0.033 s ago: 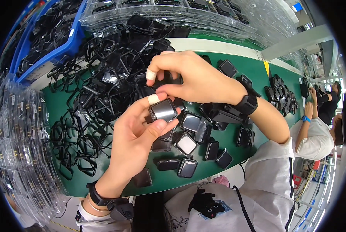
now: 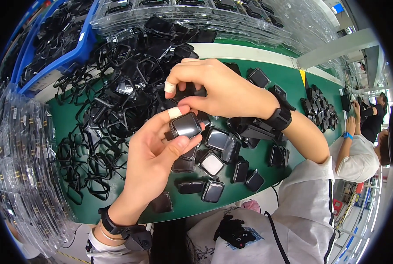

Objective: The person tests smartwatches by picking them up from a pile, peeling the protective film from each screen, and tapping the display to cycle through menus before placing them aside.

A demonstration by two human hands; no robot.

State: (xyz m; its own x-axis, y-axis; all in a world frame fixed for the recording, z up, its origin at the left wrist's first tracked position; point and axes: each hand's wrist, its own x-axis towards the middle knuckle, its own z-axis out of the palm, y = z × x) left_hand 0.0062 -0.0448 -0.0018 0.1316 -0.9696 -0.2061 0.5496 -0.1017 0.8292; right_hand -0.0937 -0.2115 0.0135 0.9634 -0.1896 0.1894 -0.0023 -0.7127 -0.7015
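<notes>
My left hand (image 2: 150, 163) holds a small square watch body (image 2: 185, 126) with a glossy dark screen, pinched between thumb and taped forefinger. My right hand (image 2: 223, 90) hovers just above it, thumb and taped index finger closed on a small black frame piece (image 2: 188, 91) at the edge of the pile. Both wrists carry black bands. The two hands nearly touch over the green mat (image 2: 289, 79).
A big heap of black watch frames (image 2: 117, 101) covers the mat's left half. Several watch bodies (image 2: 214, 163) lie below my hands, more at the right (image 2: 319, 108). There is a blue bin (image 2: 60, 48), with clear trays at left (image 2: 25, 167) and top (image 2: 205, 13). Another person (image 2: 359, 154) works at the right.
</notes>
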